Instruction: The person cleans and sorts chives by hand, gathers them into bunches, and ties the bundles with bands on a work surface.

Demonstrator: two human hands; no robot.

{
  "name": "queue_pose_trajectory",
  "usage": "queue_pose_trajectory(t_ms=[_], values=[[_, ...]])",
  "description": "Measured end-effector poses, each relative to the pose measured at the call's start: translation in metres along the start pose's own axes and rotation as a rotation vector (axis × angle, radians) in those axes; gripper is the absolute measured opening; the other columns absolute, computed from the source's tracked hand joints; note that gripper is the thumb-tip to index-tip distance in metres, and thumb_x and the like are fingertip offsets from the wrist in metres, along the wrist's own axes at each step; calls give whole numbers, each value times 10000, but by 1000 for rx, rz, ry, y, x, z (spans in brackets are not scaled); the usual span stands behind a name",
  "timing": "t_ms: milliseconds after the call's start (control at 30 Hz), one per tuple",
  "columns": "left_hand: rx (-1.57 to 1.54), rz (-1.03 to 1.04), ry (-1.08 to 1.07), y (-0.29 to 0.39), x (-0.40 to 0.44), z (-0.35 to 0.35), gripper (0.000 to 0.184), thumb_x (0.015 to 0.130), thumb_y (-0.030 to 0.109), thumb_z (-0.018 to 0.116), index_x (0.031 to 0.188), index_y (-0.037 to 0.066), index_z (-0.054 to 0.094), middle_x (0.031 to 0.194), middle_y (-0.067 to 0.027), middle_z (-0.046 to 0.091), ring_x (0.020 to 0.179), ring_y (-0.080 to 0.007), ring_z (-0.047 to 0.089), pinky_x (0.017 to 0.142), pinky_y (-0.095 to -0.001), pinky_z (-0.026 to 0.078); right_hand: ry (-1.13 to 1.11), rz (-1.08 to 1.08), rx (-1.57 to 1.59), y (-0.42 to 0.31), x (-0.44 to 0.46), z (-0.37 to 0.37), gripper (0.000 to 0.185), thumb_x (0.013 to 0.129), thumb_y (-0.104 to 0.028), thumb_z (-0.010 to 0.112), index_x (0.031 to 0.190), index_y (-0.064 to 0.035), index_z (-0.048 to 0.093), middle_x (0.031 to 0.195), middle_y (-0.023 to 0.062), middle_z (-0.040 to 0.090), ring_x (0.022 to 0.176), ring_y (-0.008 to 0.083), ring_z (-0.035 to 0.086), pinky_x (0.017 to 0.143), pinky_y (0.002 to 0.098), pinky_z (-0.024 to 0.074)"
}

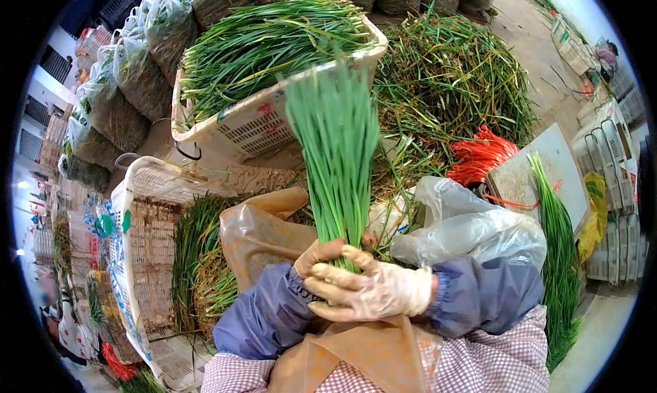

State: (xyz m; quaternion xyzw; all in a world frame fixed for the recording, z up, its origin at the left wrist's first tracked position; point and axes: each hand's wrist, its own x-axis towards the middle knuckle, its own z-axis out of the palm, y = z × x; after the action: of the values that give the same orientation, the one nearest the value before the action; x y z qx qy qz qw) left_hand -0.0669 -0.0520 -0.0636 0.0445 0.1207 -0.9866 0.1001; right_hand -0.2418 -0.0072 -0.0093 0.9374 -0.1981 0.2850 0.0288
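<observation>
a bunch of green stalks [335,163] is clasped near its base between the left hand [319,257] and the gloved right hand [375,289], its tips held before a heaped white crate [236,138].

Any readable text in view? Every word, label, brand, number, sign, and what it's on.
None readable.
Red marks on the front of the upper white crate: possibly characters, too blurred to read.
Dark marks on the left sleeve's cuff: can't tell if lettering.
Held green bundle: no label visible.
Background bags and stacked crates: nothing legible at this size.
</observation>
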Motion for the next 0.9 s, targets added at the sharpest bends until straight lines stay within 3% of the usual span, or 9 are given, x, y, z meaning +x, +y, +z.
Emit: queue_pose_trajectory(t_ms=[100, 133, 167, 233, 267, 433, 500, 667, 900], values=[[295, 418, 243, -14, 17, 31, 395, 833, 165, 659, 1178, 19, 535, 1065, -109, 614, 890, -222, 637, 775, -385, 554, -153, 203, 318, 11, -9, -40, 393, 773, -248, 621, 1154, -173, 563, 1259, 107, 504, 1164, 271, 485, 1019, 521, 306], [357, 450, 237, -10, 18, 22, 430, 812, 172, 683, 1184, 19, 531, 1061, -110, 614, 889, -224, 640, 779, -379, 554, -17, 288, 530, 20, -13, -42, 431, 759, -226, 673, 1149, -94, 549, 1168, 129, 538, 1121, 303, 505, 961, 497, 371], [417, 482, 232, -4, 19, 10, 466, 790, 179, 707, 1189, 20, 528, 1057, -110, 614, 888, -225, 643, 784, -373, 554, 215, 466, 580, 22, -17, -40, 313, 776, -222, 706, 1017, -58, 594, 998, 137, 600, 935, 294, 596, 790, 422, 467], [436, 530, 254, -3, 22, 2, 476, 785, 178, 711, 1194, 21, 525, 1066, -111, 612, 896, -228, 643, 783, -373, 555, 260, 931, 645, 19, -26, -40, 301, 763, -267, 738, 891, -37, 592, 803, 122, 617, 735, 281, 623, 631, 357, 490], [463, 576, 269, -2, 24, 1, 486, 780, 177, 715, 1198, 21, 521, 1076, -112, 610, 903, -230, 644, 783, -373, 555, 205, 968, 619, 19, -22, -38, 351, 781, -327, 733, 843, -27, 563, 716, 114, 601, 635, 278, 607, 574, 345, 482], [648, 828, 425, -8, 21, 27, 507, 766, 175, 720, 1193, -3, 513, 1080, -120, 608, 937, -229, 632, 811, -369, 542, 123, 1143, 703, 9, 2, -11, 311, 851, -311, 666, 848, -11, 584, 703, 126, 592, 649, 271, 607, 593, 344, 472], [681, 982, 303, -15, 18, 44, 522, 756, 196, 729, 1184, -14, 515, 1081, -136, 604, 997, -239, 610, 851, -376, 525, 346, 1084, 897, 10, 10, 6, 284, 882, -285, 632, 877, -3, 596, 699, 131, 597, 637, 241, 599, 589, 338, 460], [621, 899, 123, 13, 12, 59, 608, 770, 165, 690, 1292, -14, 436, 1143, -158, 583, 1086, -275, 570, 937, -404, 486, 414, 1202, 1138, 26, 33, 19, 298, 965, -255, 516, 852, 4, 607, 705, 47, 623, 656, 71, 530, 569, 273, 444], [283, 787, -102, 79, 50, 31, 630, 794, 252, 619, 1311, -50, 423, 1210, -242, 550, 1115, -373, 539, 1000, -490, 421, 346, 1423, 1243, 86, 47, 31, 371, 980, -283, 481, 897, 38, 648, 773, 18, 655, 671, 73, 565, 624, 226, 451]])
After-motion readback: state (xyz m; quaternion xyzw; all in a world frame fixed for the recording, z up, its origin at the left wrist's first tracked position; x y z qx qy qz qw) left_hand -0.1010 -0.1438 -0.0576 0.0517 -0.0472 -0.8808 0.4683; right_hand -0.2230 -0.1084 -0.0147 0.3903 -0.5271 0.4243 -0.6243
